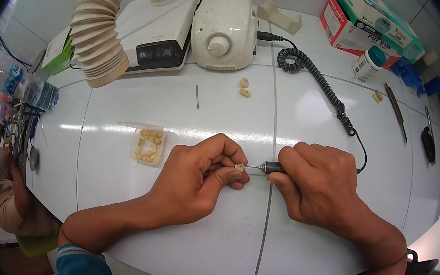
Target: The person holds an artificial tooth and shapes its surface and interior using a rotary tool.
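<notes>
My left hand (202, 176) pinches a small cream tooth-shaped piece (239, 167) between thumb and fingers, near the middle of the white tiled table. From the right, my right hand (315, 183) grips a dark rotary handpiece (272, 168), whose thin metal bit points left and reaches the piece. Whether the bit touches it is too small to tell. A clear box (148, 145) with several yellowish pieces lies left of my left hand, its lid open. Two small cream pieces (244, 92) lie farther back, with a thin metal bit (197, 97) to their left.
At the back stand a white control unit (224, 32) with a coiled cable (321, 84), and a suction machine (158, 38) with a ribbed hose (99, 31). Mask boxes (371, 24), a bottle (368, 64) and a knife (396, 113) are at right. Another person (12, 195) sits at far left.
</notes>
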